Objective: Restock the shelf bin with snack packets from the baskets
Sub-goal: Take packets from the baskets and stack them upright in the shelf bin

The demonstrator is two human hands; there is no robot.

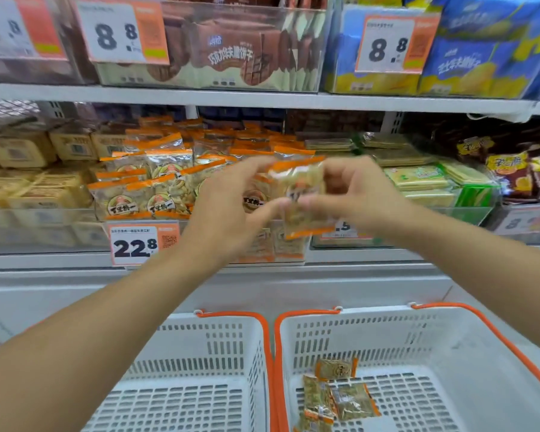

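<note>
Both hands are raised in front of the clear shelf bin (85, 213), which is piled with orange-edged snack packets (156, 182). One blurred packet (300, 194) is between them. My left hand (231, 201) pinches its left side with thumb and fingers. My right hand (353, 191) grips its right side. Below, the right white basket (468, 344) holds three packets (340, 394) on its floor. No packets show in the left white basket (219, 353).
Neighbouring bins hold beige biscuit packs (28, 169) on the left and green wafer packs (424, 179) on the right. An upper shelf (262, 99) carries boxed biscuits. A price tag reading 22.8 (138, 244) hangs on the bin front.
</note>
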